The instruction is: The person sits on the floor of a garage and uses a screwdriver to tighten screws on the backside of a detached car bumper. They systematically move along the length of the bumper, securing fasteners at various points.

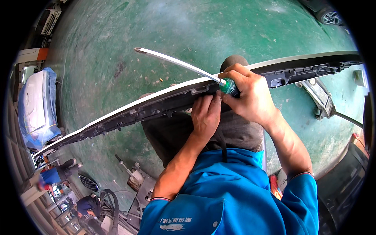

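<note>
A long car trim panel (149,109), white along its far edge and black with clips and ribs on its near side, lies across my knees. My right hand (252,92) is closed around the green handle of a screwdriver (176,62). Its long metal shaft points to the far left, passing over the white edge. The same hand rests against the panel. My left hand (206,115) has its fingers bunched together on the panel's black side, just left of the screwdriver handle. Its fingertips are partly hidden there.
A floor jack (319,98) stands on the green floor at right, with a dark car panel (344,188) nearer. Two people (58,176) (87,205) are at lower left, beside tools and a hose (113,211). A plastic-wrapped white car part (37,105) stands at left; a car wheel (330,17) shows far right.
</note>
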{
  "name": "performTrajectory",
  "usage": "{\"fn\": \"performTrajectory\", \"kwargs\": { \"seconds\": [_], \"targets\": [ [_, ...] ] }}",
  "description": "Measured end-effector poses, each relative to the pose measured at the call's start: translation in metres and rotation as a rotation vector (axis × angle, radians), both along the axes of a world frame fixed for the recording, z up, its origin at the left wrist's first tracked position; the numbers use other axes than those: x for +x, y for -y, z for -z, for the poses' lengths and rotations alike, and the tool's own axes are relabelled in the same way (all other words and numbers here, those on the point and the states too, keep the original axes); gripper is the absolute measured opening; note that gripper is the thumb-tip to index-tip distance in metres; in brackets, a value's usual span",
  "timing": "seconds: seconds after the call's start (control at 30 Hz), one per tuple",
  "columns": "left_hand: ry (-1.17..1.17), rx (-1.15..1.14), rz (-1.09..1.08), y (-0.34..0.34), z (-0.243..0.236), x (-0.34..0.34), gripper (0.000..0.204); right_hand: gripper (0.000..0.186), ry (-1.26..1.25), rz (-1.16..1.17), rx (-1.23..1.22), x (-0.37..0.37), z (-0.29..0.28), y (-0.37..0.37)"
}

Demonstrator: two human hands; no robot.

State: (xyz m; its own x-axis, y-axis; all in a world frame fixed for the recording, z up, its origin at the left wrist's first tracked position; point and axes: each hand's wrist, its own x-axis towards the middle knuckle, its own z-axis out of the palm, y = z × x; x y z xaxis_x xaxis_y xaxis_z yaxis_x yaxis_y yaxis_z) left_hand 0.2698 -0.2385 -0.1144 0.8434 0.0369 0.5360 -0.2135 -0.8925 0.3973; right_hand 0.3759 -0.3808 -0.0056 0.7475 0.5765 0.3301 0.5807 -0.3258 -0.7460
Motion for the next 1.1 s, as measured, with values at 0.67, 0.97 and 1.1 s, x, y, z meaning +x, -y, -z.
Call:
{"fn": "performTrajectory", "kwargs": {
  "seconds": [0.67, 0.97, 1.1],
  "targets": [
    [0.038, -0.026, -0.033, 0.004, -0.005, 0.004, 0.008, 0.03, -0.025, -0.002, -0.016, 0.003, -0.001, -0.001],
    [0.003, -0.075, -0.03, 0.001, -0.006, 0.004, 0.009, 0.029, -0.034, 0.0, -0.024, 0.003, -0.002, -0.002],
    [0.0, -0.11, 0.002, -0.006, -0.028, -0.01, 0.015, 0.03, -0.03, -0.004, -0.018, 0.002, -0.001, -0.002]
  ]
}}
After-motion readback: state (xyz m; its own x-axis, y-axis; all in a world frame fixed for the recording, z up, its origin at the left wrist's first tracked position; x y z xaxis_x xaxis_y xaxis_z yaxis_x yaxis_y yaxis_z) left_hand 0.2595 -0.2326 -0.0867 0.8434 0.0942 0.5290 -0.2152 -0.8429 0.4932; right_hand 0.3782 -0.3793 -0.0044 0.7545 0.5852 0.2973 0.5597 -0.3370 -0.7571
